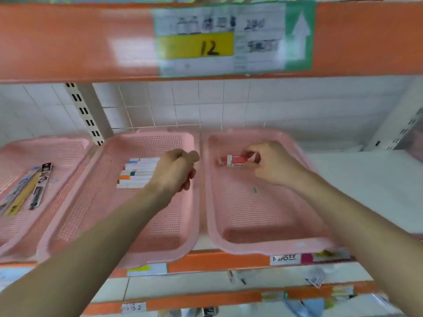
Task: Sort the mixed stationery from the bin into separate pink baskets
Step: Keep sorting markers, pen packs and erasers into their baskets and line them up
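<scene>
Right hand (272, 167) pinched red packet (233, 160) by end nearest fingers, pink basket (270, 248) beneath. Judged light, stiff, slick-wrapped; end pinch suffices. Left hand (175, 171) curled; contents untellable.

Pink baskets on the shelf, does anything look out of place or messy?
Nothing spilled or damaged. The pen packs in the left basket lie slanted, unlike the white pens lined up in the middle basket.
</scene>
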`<state>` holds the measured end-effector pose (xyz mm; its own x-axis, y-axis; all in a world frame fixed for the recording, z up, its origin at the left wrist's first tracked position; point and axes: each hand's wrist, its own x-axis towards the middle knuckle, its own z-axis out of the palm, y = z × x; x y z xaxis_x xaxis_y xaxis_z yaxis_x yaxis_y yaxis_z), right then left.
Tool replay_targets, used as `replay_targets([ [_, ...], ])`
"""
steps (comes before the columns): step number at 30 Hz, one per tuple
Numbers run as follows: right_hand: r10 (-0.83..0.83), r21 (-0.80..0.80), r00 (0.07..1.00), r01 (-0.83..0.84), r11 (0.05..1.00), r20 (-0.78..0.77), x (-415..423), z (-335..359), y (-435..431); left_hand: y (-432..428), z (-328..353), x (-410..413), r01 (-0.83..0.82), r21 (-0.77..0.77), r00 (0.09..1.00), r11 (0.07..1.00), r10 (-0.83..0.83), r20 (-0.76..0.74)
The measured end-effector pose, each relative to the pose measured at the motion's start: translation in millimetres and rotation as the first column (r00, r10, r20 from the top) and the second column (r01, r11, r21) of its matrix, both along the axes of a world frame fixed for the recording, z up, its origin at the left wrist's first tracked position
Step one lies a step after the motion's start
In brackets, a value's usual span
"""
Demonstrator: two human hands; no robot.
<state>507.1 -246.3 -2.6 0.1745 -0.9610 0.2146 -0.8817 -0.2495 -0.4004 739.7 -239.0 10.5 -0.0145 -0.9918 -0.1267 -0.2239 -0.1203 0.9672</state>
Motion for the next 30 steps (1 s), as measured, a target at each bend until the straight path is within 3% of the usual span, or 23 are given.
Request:
replay_targets([
  [6,-0.054,0.063,0.998,0.055,0.997,-0.014,-46,-14,-29,0,-3,-28,0.119,-0.121,0.974,0.986,-0.092,0.206],
  [14,-0.113,0.180,0.976,0.147,0.973,-0.187,-44,-38,-81,-7,-10,-35,0.211,-0.253,0.875,0.944,-0.067,0.479],
  [21,-0.135,0.229,0.975,0.174,0.958,-0.176,-28,-57,-99,-8,-14,-29,0.309,-0.327,0.798,0.893,-0.057,0.600],
  [27,-0.142,0.176,0.980,0.166,0.970,-0.141,-21,-53,-99,-18,-22,-33,0.255,-0.343,0.775,0.904,0.021,0.632],
  [30,-0.117,0.215,0.980,0.150,0.965,-0.158,-24,-49,-99,-26,-23,-44,0.312,-0.303,0.710,0.900,-0.009,0.704],
])
